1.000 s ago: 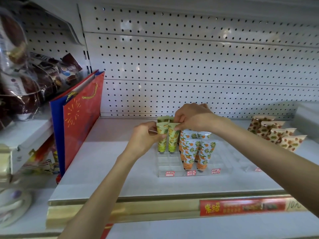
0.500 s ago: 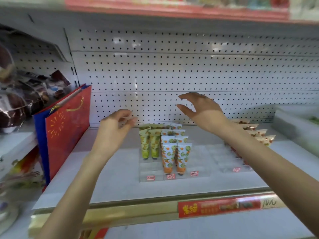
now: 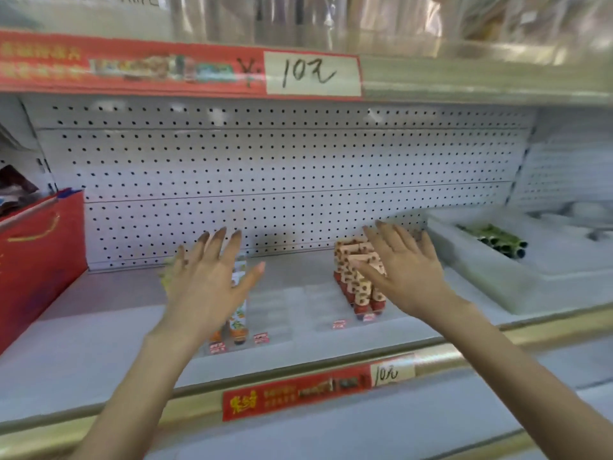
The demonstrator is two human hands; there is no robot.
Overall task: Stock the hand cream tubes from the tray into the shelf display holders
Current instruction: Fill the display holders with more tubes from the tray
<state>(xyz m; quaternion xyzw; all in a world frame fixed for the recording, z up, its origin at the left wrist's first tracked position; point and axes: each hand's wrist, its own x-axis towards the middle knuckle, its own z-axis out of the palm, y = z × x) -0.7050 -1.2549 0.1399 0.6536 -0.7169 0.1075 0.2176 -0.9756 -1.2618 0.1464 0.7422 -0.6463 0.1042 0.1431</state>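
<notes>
My left hand (image 3: 209,280) is raised with fingers spread, empty, in front of the orange-and-green hand cream tubes (image 3: 238,313) standing in a clear display holder (image 3: 268,313), hiding most of them. My right hand (image 3: 404,273) is also open and empty, partly covering the brown-patterned tubes (image 3: 351,277) standing in a second clear holder (image 3: 328,307). At the right, a white tray (image 3: 477,277) holds dark green tubes (image 3: 494,240) lying down. The whole frame is blurred by motion.
A red gift bag (image 3: 36,260) stands at the shelf's left end. A white pegboard (image 3: 265,167) backs the shelf. Red price strips marked 10 run along the upper shelf edge (image 3: 179,68) and the lower gold edge (image 3: 318,386).
Both hands let go of the green tubes in the holder, lifted and opened. The view swung up and right, bringing the tray and upper shelf edge into sight.
</notes>
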